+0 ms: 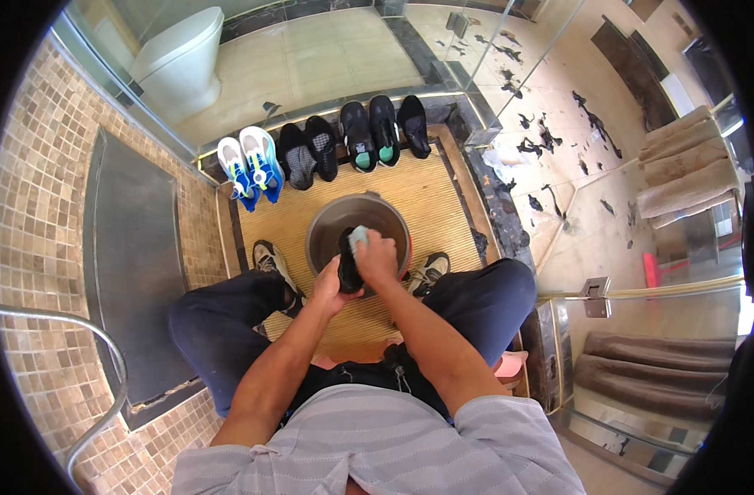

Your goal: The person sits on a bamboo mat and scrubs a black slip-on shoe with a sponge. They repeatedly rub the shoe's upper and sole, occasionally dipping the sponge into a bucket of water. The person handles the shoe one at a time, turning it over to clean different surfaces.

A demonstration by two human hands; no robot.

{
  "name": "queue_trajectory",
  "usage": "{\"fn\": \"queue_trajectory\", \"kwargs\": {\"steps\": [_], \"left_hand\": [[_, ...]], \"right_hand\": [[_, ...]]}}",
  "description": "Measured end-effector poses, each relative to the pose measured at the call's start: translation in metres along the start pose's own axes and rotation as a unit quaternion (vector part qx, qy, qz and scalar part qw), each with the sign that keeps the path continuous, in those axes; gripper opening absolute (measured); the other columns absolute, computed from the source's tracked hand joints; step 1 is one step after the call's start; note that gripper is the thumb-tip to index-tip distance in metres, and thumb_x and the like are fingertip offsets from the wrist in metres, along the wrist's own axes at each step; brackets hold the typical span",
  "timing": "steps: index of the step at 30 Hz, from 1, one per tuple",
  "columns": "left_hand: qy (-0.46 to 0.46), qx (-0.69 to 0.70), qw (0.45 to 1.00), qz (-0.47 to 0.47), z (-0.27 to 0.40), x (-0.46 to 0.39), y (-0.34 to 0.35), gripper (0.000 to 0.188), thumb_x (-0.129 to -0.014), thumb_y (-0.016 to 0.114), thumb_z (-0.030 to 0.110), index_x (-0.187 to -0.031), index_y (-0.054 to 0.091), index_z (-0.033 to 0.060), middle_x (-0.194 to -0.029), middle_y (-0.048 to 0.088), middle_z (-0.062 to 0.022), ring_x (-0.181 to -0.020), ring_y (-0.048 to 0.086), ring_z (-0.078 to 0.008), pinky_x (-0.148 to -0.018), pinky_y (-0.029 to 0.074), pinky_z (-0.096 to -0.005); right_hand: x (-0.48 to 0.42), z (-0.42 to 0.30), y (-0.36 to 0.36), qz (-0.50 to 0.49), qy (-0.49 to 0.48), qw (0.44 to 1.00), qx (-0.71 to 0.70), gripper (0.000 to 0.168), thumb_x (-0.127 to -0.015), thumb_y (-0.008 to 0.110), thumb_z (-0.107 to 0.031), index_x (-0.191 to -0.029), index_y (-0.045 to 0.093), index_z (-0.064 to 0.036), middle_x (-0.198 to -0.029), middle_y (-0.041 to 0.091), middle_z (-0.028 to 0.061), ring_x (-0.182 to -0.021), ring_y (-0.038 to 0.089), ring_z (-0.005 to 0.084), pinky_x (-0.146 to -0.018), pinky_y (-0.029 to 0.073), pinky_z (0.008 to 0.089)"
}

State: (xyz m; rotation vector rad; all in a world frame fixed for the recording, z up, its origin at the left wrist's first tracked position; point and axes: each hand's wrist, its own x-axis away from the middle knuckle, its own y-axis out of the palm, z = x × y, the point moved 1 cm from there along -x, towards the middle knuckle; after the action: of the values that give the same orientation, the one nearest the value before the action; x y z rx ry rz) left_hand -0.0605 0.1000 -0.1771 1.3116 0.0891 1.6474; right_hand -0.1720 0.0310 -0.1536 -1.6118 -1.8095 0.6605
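A black shoe [350, 270] is held over a round grey-brown basin [320, 224] between my knees. My left hand [332, 291] grips the shoe from its left side and below. Closed around a pale green cloth or sponge [357, 235], my right hand [377, 257] presses it against the shoe's upper right side. The fingers partly hide the shoe, so its kind is hard to tell. The basin's inside looks dark; whether it holds water I cannot tell.
Beyond the basin stand blue-and-white sneakers [259, 164], black shoes with a checked lining [298, 158], black sneakers [358, 139] and a single black shoe [414, 127] on a ribbed yellow mat [439, 204]. Glass panels and a dark stone curb [501, 216] border the mat. A shower hose [114, 349] hangs left.
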Motion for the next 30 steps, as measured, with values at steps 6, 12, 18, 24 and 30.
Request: {"fn": "queue_trajectory", "kwargs": {"steps": [6,12,18,24,30], "left_hand": [[-0.02,0.109,0.993,-0.037,0.006,-0.001,0.004,0.053,-0.099,0.047,0.045,-0.127,0.05,-0.0003,-0.112,0.062,-0.02,-0.095,0.064,-0.038,-0.072,0.057,-0.0479],[-0.033,0.175,0.984,-0.022,0.002,-0.009,-0.013,0.046,-0.1,0.043,0.031,-0.131,0.044,-0.0019,-0.116,0.06,-0.0221,-0.1,0.063,-0.0368,-0.076,0.056,-0.0501],[-0.015,0.086,0.995,0.049,-0.004,-0.014,-0.019,0.043,-0.1,0.042,0.033,-0.131,0.047,0.0035,-0.116,0.061,-0.0183,-0.097,0.063,-0.0349,-0.072,0.055,-0.0517],[0.021,0.04,0.997,0.068,-0.002,-0.008,-0.008,0.039,-0.1,0.043,0.037,-0.126,0.052,0.0086,-0.116,0.061,-0.014,-0.099,0.062,-0.0325,-0.072,0.055,-0.0517],[0.013,0.049,0.995,0.085,-0.004,-0.008,-0.009,0.038,-0.101,0.042,0.039,-0.125,0.054,0.0123,-0.117,0.06,-0.0109,-0.1,0.062,-0.0299,-0.074,0.055,-0.0521]], "right_hand": [[-0.032,0.046,-0.008,0.054,0.102,0.988,-0.104,0.043,-0.091,0.055,-0.035,-0.123,0.056,-0.007,-0.116,0.058,0.0309,-0.106,0.055,0.0475,-0.091,0.044,0.0519],[-0.013,0.044,-0.001,-0.074,0.188,0.979,-0.017,0.049,-0.093,0.05,-0.043,-0.128,0.055,-0.01,-0.121,0.055,0.0308,-0.109,0.054,0.0473,-0.096,0.042,0.0527],[-0.003,0.019,0.005,-0.105,0.136,0.982,-0.073,0.05,-0.092,0.053,-0.042,-0.131,0.054,-0.01,-0.122,0.057,0.0289,-0.109,0.056,0.0459,-0.094,0.045,0.0516],[-0.002,0.009,0.001,-0.165,0.027,0.984,-0.067,0.049,-0.092,0.054,-0.04,-0.126,0.057,-0.005,-0.123,0.055,0.0289,-0.105,0.057,0.048,-0.092,0.046,0.0497],[0.038,-0.028,-0.017,-0.13,-0.073,0.987,0.055,0.045,-0.092,0.054,-0.035,-0.129,0.054,-0.009,-0.112,0.054,0.0288,-0.102,0.054,0.0482,-0.088,0.047,0.0522]]}}
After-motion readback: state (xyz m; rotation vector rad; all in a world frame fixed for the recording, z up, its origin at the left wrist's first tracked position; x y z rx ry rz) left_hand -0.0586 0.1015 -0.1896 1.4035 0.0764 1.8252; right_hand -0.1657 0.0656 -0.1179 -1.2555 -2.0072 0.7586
